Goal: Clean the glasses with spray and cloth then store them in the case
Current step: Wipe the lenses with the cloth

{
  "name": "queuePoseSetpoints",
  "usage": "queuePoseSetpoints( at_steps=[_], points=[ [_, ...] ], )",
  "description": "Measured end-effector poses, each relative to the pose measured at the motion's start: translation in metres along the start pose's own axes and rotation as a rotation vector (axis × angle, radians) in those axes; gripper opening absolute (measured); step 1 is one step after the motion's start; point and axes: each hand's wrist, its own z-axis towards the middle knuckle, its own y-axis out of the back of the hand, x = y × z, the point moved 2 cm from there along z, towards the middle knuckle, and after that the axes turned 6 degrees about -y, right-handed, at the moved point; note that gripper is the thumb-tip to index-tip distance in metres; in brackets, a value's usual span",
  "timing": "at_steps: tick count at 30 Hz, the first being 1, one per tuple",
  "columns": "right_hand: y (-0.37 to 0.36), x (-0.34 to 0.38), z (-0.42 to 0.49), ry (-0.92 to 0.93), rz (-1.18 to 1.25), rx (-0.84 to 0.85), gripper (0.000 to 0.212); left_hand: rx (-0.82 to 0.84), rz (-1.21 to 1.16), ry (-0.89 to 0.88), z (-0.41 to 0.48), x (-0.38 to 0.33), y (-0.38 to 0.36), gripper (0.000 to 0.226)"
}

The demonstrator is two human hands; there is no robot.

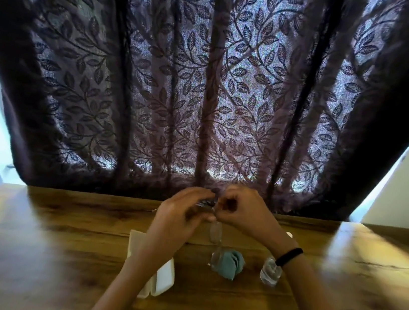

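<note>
I hold the glasses (215, 231) up above the desk (336, 291), my left hand (179, 217) and right hand (240, 209) both closed in a grip on the frame, lenses hanging down. Below lie the white case (163, 278), the teal cloth (231, 263) and the spray bottle (269, 271).

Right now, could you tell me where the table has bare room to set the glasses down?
The wooden table is bare left of the white case and right of the spray bottle. The strip between them is crowded: teal cloth sits there under both hands.
</note>
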Motion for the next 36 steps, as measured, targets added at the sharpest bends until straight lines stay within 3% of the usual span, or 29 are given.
queuePoseSetpoints(
  at_steps=[6,10,17,19,24,27,29,33,36],
  points=[
    [0.001,0.001,-0.003,0.08,0.047,0.053,0.001,0.267,-0.076,0.096,0.017,0.006,-0.002,0.04],
    [0.0,0.004,-0.004,0.107,0.076,0.019,0.004,0.321,0.012,0.104,0.022,0.006,-0.001,0.023],
    [0.012,-0.018,-0.018,-0.09,0.331,-0.325,0.012,0.061,0.096,0.121,0.019,0.015,0.02,0.023],
    [0.002,-0.039,-0.024,-0.25,0.233,-0.283,0.013,-0.011,0.074,0.13,0.016,0.018,0.026,0.021],
    [-0.063,-0.082,-0.044,-0.54,-0.034,0.054,0.015,-0.143,0.014,0.142,0.001,0.028,0.024,0.021],
    [-0.1,-0.093,-0.059,-0.544,-0.147,0.172,0.038,-0.184,-0.138,0.251,-0.009,0.032,0.019,0.026],
    [-0.114,-0.094,-0.069,-0.494,-0.179,0.164,0.036,-0.234,-0.241,0.304,-0.016,0.033,0.017,0.029],
    [-0.115,-0.095,-0.074,-0.505,-0.098,0.041,0.023,-0.314,-0.333,0.338,-0.025,0.036,0.017,0.04],
    [-0.092,-0.081,-0.066,-0.491,0.092,-0.16,0.015,-0.353,-0.363,0.314,-0.026,0.035,0.018,0.043]
  ],
)
